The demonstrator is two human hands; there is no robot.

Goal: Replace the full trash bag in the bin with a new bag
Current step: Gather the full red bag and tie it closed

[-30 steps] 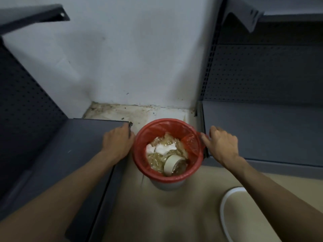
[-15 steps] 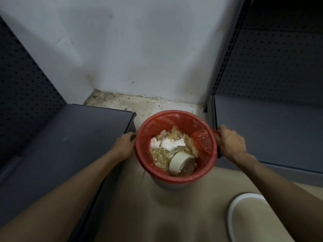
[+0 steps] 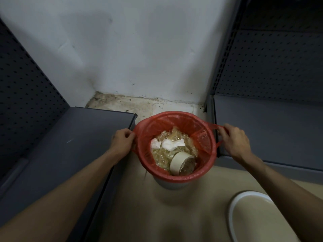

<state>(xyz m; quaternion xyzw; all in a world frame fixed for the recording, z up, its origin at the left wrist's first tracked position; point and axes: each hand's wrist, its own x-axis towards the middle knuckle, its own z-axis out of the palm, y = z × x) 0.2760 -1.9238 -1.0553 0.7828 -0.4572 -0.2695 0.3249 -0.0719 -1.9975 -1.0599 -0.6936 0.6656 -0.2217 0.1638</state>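
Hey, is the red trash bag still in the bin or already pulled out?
Still in. The red trash bag lines the bin, folded over its rim, while the left hand and right hand grip its handles.

One bin [image 3: 168, 184], grey, between the shelves; one red trash bag [image 3: 174, 126] lining it, with two handle loops pulled out, one at left, one at right; two hands, the left hand [image 3: 122, 142] and the right hand [image 3: 234, 140], one on each loop; one roll of tape [image 3: 178, 160] near in the bag; two white crumpled papers [image 3: 172, 144] further in; two grey shelves, left shelf [image 3: 70, 145] and right shelf [image 3: 271, 128]; one white ring [image 3: 232, 206] on the floor, near right.
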